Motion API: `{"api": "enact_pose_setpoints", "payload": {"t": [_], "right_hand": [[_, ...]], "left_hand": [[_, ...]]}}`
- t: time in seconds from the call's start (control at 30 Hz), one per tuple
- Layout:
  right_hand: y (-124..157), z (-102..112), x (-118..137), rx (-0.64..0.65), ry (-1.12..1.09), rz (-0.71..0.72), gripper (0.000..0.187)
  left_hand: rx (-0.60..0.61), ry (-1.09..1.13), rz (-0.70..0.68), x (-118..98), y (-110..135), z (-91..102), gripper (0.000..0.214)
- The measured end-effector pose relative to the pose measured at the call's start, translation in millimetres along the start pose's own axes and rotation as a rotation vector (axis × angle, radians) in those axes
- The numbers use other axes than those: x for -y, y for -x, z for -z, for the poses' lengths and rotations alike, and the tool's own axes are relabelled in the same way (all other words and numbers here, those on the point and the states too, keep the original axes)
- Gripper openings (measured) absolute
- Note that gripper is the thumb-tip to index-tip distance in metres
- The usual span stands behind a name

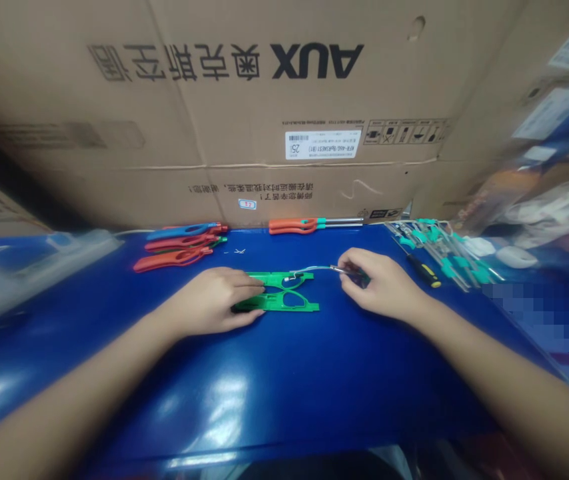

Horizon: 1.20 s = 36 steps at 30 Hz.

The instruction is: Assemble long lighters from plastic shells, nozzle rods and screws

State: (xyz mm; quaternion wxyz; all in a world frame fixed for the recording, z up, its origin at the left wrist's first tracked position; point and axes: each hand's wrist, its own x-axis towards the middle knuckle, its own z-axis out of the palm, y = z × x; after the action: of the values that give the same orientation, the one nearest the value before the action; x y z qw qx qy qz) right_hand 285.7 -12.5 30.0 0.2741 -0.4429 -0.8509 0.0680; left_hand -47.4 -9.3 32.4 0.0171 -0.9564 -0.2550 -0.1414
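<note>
Two green lighter handle halves [284, 303] lie side by side on the blue table, their hollow insides facing up. My left hand [222, 297] is closed over their left ends, with the thumb along the near half. A small pale part with a thin wire [292, 277] sits in the far half. From it the wire runs right to a shiny metal tube [340, 269], which my right hand [382, 283] pinches between thumb and fingers. Most of that tube is hidden by the hand.
Blue and red lighter handles [174, 261] lie at the back left. Assembled orange lighters [292, 226] rest against the cardboard box [244, 133]. To the right are a yellow-black screwdriver [427, 272] and a pile of metal tubes with teal collars [457, 267]. Clear plastic [54, 267] stands left.
</note>
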Motion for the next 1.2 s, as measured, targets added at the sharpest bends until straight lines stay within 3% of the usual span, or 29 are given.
{"api": "enact_pose_setpoints", "payload": {"t": [0.2,0.5,0.73,0.93,1.2], "right_hand": [[1.0,-0.1,1.2,0.03,-0.028,0.007,0.011],[2.3,-3.3,14.8,0.074,-0.24,-0.016,0.006],[4.5,-6.6,20.1,0.114,-0.259,-0.02,0.003],[4.5,-5.9,22.3,0.113,-0.295,0.018,0.002],[4.9,-4.2,17.8,0.24,-0.246,0.139,0.012]], "left_hand": [[0.02,-0.033,0.03,-2.4,-0.5,2.8,0.032],[-0.298,0.185,0.153,-25.2,-8.6,-14.4,0.034],[-0.294,0.183,0.115,-27.1,-9.2,-21.4,0.012],[-0.344,0.228,0.148,-25.8,-9.3,-24.7,0.012],[-0.351,0.209,0.137,-19.8,-8.5,-23.6,0.019]]}}
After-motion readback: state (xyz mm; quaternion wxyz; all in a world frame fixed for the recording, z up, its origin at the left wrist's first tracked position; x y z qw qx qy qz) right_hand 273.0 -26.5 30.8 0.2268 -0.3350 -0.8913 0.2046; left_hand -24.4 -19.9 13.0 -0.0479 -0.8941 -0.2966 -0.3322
